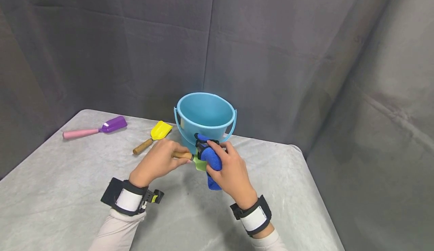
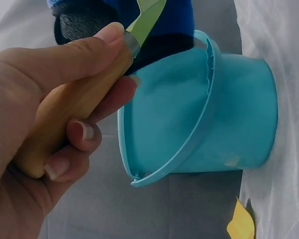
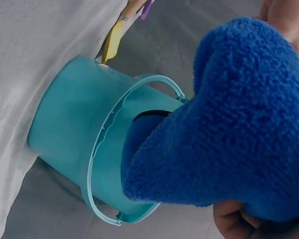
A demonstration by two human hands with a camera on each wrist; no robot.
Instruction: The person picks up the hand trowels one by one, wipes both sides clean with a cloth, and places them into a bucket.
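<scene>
My left hand [image 1: 159, 161] grips the wooden handle [image 2: 74, 107] of a small green trowel [image 1: 200, 165], its blade [image 2: 148, 20] pointing toward the blue cloth. My right hand [image 1: 228, 170] holds a fluffy blue cloth [image 1: 212, 159] bunched against the green blade. In the right wrist view the blue cloth [image 3: 229, 129] fills most of the picture. Both hands hover just in front of a light blue bucket [image 1: 205, 117] standing upright on the table, its handle [image 2: 199, 124] hanging down.
A yellow trowel [image 1: 153, 136] with a wooden handle lies left of the bucket. Further left lies a purple scoop [image 1: 95, 129] with a pink handle. The grey-covered table [image 1: 61, 190] ends at right [image 1: 318, 190]; a grey curtain hangs behind.
</scene>
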